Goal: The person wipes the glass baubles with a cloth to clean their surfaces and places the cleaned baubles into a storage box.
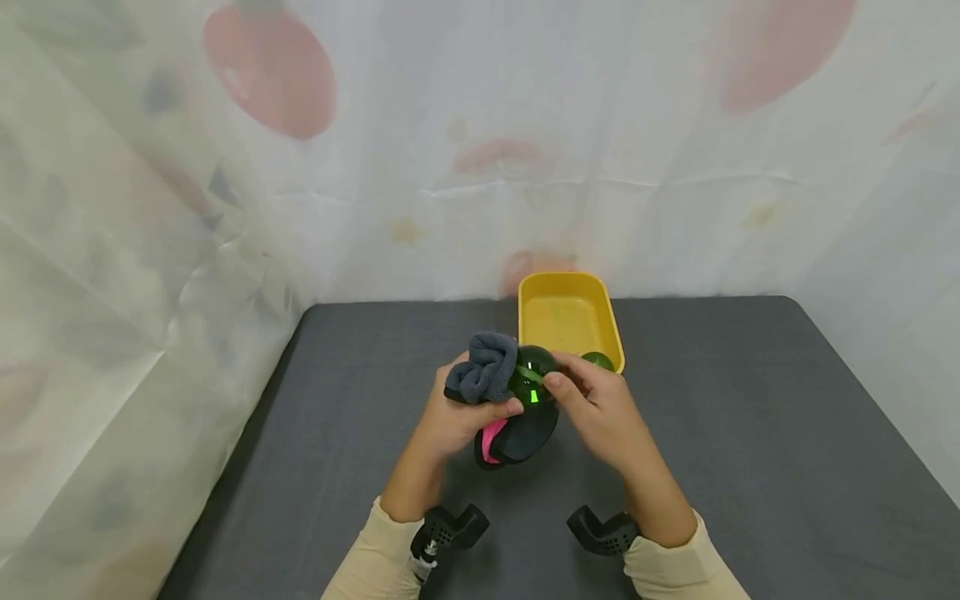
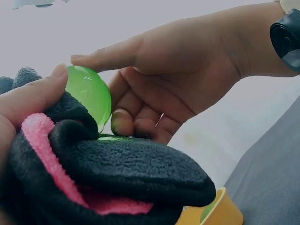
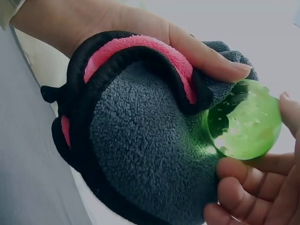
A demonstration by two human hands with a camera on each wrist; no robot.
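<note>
Dark grey table point(image 1: 750, 433), pale curtain behind. Left hand point(image 1: 457, 417) curled round a grey-and-pink cloth point(image 1: 491, 379), pressed against a green ball point(image 1: 534, 375). Right hand point(image 1: 600, 408) pinching that ball above mid-table. Just beyond, yellow tray point(image 1: 567, 287).

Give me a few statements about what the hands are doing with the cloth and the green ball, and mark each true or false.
1. The left hand grips a dark grey cloth with pink trim. True.
2. The right hand rests flat on the table. False: its fingers hold the green ball.
3. The yellow tray lies beyond the hands. True.
4. The ball is red. False: translucent green.
</note>
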